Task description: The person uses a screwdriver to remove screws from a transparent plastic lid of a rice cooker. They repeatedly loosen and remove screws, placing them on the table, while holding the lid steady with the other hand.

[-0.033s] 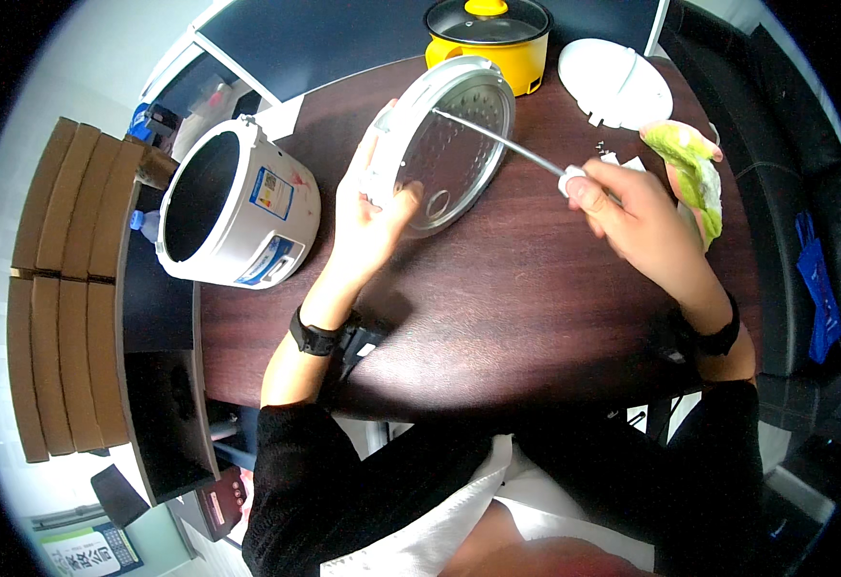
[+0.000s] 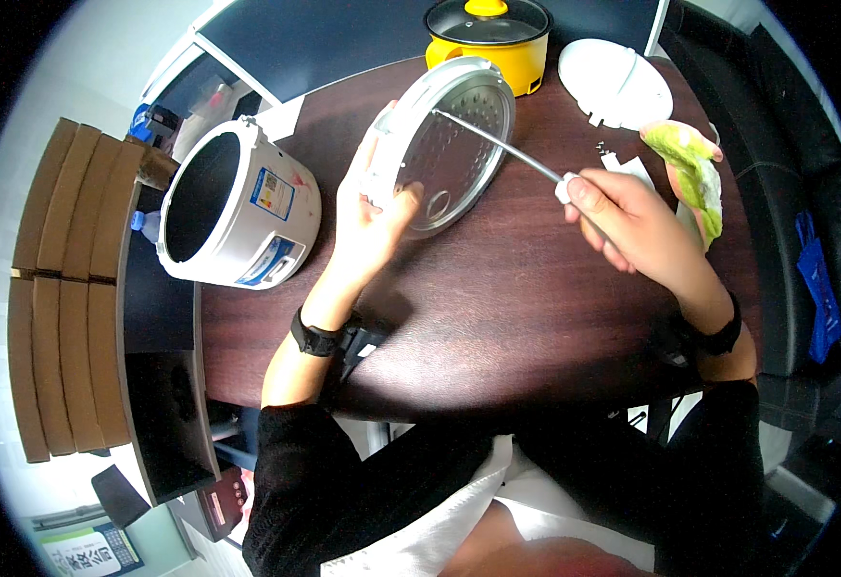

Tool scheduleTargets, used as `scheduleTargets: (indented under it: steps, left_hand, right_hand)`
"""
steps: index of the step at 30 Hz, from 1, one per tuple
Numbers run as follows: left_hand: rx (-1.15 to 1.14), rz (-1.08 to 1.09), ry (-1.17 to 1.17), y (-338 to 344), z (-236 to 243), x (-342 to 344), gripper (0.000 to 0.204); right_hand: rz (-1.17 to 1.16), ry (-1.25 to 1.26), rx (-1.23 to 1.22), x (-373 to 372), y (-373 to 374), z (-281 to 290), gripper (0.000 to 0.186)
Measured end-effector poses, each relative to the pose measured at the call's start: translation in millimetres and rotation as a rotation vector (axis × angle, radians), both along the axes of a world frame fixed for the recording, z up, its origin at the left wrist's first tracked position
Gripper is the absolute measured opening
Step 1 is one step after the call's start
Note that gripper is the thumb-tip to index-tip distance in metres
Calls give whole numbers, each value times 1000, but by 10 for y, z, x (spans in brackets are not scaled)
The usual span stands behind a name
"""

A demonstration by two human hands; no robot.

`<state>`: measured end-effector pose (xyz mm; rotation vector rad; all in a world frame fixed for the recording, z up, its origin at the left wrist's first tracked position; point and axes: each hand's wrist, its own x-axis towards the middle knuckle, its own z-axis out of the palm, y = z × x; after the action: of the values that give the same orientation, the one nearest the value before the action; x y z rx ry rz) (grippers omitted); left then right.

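Observation:
A rice cooker lid (image 2: 459, 154) with a metal inner plate is tilted up over the table, its inside turned to the right. My left hand (image 2: 374, 213) grips its left rim, thumb over the near edge. My right hand (image 2: 632, 219) is closed around the pale handle of a screwdriver (image 2: 509, 149). The screwdriver's shaft slants up to the left, and its tip meets the lid near the upper left of the inner plate. Left of the lid stands the white rice cooker body (image 2: 264, 212), without a lid and tilted in view, with a dark inside.
A yellow electric pot (image 2: 497, 62) with a glass lid stands at the back. Right of it lies a white oval cover (image 2: 615, 85); several small screws (image 2: 602, 148) and a green-and-white cloth (image 2: 687, 163) are nearer me. Cardboard boxes (image 2: 64, 288) are stacked at left.
My right hand has turned slightly on the screwdriver's handle, its lower fingers now showing more. The handle sits a little lower and to the left. The lid and left hand look unmoved.

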<state>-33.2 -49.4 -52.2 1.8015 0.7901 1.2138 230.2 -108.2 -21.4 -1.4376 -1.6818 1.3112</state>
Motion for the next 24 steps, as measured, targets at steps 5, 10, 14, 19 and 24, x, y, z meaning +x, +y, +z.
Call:
scheduleTargets:
  steps: [5,10,14,19,24]
  left_hand:
    - [-33,-3,-19,-8,-1,5,73]
    - [33,1,-36,-10,-32,38,73]
    - [28,-32,-35,-17,-31,36,73]
    - [22,-43,29,3,-13,-12,72]
    - [31,-29,4,14,-7,-5,69]
  right_hand:
    - [118,471,-391,-32,-40,-32,47]
    - [191,643,-496,-105,-109,-117,49]
    - [92,-27,124,13,-20,-127,40]
    - [-236,-599,894,108,19,18,32]
    - [-247,-517,891,112,8,50,31]
